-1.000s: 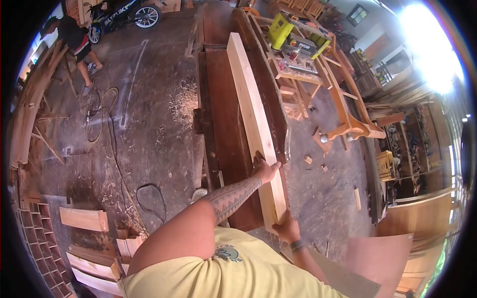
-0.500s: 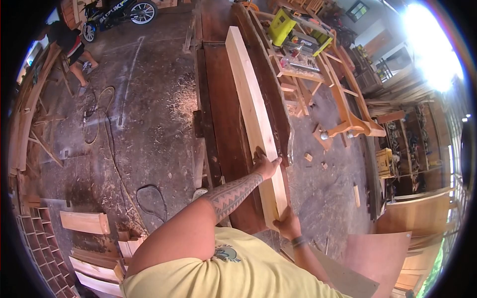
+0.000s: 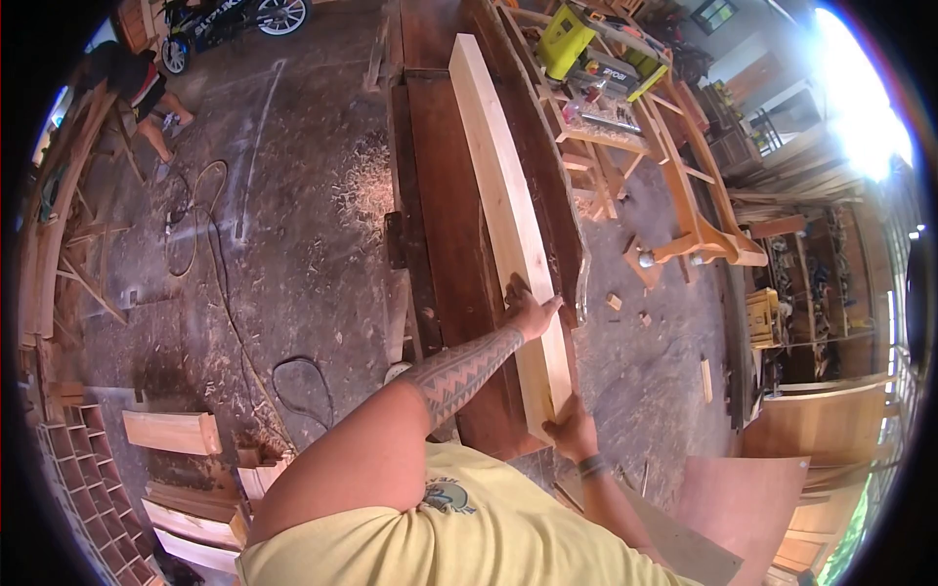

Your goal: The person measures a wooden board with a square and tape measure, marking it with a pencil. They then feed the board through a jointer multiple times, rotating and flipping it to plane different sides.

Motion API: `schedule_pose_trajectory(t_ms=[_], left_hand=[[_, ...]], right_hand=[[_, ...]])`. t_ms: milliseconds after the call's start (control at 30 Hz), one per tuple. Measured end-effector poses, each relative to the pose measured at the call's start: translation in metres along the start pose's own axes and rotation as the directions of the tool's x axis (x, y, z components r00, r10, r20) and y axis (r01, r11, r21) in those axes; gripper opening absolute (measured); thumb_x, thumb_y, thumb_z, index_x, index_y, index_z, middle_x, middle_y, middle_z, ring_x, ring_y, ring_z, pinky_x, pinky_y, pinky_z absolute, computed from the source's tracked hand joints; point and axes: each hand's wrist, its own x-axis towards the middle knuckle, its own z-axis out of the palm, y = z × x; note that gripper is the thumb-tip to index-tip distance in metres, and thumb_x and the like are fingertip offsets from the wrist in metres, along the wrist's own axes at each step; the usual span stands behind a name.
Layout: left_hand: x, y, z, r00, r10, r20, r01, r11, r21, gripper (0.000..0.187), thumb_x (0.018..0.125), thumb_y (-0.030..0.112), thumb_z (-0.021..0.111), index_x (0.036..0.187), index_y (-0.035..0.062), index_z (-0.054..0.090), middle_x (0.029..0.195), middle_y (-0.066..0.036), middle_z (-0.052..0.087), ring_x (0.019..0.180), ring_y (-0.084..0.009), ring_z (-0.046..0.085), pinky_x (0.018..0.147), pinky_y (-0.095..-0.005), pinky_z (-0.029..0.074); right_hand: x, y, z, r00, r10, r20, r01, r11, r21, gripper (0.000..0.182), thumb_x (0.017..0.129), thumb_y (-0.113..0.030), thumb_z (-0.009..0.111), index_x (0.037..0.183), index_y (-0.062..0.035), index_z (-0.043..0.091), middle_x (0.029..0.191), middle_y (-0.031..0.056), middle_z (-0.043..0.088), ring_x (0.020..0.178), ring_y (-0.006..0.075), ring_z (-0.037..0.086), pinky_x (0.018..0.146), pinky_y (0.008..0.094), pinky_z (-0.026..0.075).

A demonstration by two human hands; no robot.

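Observation:
A long, pale squared timber beam [image 3: 510, 200] lies lengthwise along a dark reddish-brown wooden bench [image 3: 445, 225]. My left hand [image 3: 534, 314] is wrapped across the beam, partway up from its near end, with the thumb over the left face and fingers reaching over the right edge. At the near end, my right hand [image 3: 575, 432] grips the beam's right side and corner. Part of the right hand's fingers are hidden behind the wood.
Wood shavings [image 3: 366, 195] litter the floor left of the bench. A green RYOBI machine [image 3: 567, 44] stands on a wooden stand at upper right, beside an orange-brown wooden frame [image 3: 699, 234]. A cord [image 3: 225, 293] trails across the floor. Another person [image 3: 137, 83] bends at far left.
The beam and both my hands appear slightly farther forward along the bench. The view has also shifted a little. Both hands keep their hold.

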Motion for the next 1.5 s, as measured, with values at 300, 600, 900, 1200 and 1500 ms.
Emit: schedule_pose_trajectory(t_ms=[300, 600, 900, 1200, 1500], left_hand=[[0.027, -0.003, -0.004, 0.999, -0.006, 0.033, 0.007, 0.999, -0.035, 0.124, 0.1, 0.077, 0.054, 0.158, -0.0257, 0.015, 0.167, -0.047, 0.022, 0.16, -0.0537, 0.023, 0.132, -0.0497, 0.025], [0.049, 0.001, -0.017, 0.994, -0.019, 0.107, 0.035, 0.988, -0.15, 0.128, 0.1, 0.066, 0.064, 0.166, -0.0059, -0.018, 0.174, -0.042, -0.003, 0.164, -0.0537, 0.008, 0.132, -0.0526, 0.024], [0.066, 0.014, -0.032, 0.99, -0.072, 0.123, 0.089, 0.987, -0.135, 0.126, 0.1, 0.063, 0.065, 0.167, -0.0051, -0.018, 0.174, -0.04, -0.003, 0.164, -0.0529, 0.007, 0.133, -0.0519, 0.023], [0.09, 0.014, -0.043, 0.999, -0.015, 0.029, 0.016, 0.999, -0.047, 0.121, 0.101, 0.072, 0.055, 0.163, -0.0161, 0.001, 0.166, -0.044, 0.023, 0.155, -0.0546, 0.032, 0.129, -0.0519, 0.033], [0.112, 0.028, -0.071, 0.994, -0.044, 0.101, 0.064, 0.978, -0.198, 0.123, 0.101, 0.061, 0.065, 0.168, -0.0048, -0.016, 0.175, -0.039, 0.001, 0.163, -0.0538, 0.015, 0.132, -0.0537, 0.026]], right_hand=[[0.019, -0.015, 0.0, 0.999, 0.036, 0.001, -0.036, 0.999, 0.002, 0.088, 0.074, -0.025, 0.091, 0.149, -0.0054, 0.049, 0.113, 0.0322, 0.074, 0.108, 0.0526, 0.071, 0.089, 0.0538, 0.058], [0.046, -0.01, 0.006, 0.999, 0.034, 0.027, -0.033, 0.999, -0.028, 0.098, 0.077, -0.033, 0.088, 0.157, -0.0065, 0.038, 0.106, 0.0324, 0.075, 0.098, 0.0535, 0.073, 0.083, 0.0562, 0.06], [0.066, -0.024, 0.007, 0.999, 0.018, -0.036, -0.018, 1.0, -0.003, 0.084, 0.073, -0.027, 0.092, 0.144, -0.0072, 0.053, 0.103, 0.0267, 0.076, 0.096, 0.0475, 0.075, 0.081, 0.05, 0.06], [0.089, -0.045, 0.005, 0.998, 0.051, -0.029, -0.05, 0.998, 0.046, 0.082, 0.075, -0.025, 0.091, 0.145, -0.0091, 0.054, 0.102, 0.0262, 0.075, 0.094, 0.0454, 0.076, 0.08, 0.0496, 0.059], [0.116, -0.064, 0.003, 1.0, 0.021, -0.007, -0.021, 0.999, 0.026, 0.087, 0.076, -0.025, 0.09, 0.151, -0.0099, 0.049, 0.104, 0.0271, 0.076, 0.097, 0.048, 0.075, 0.081, 0.0504, 0.059]])
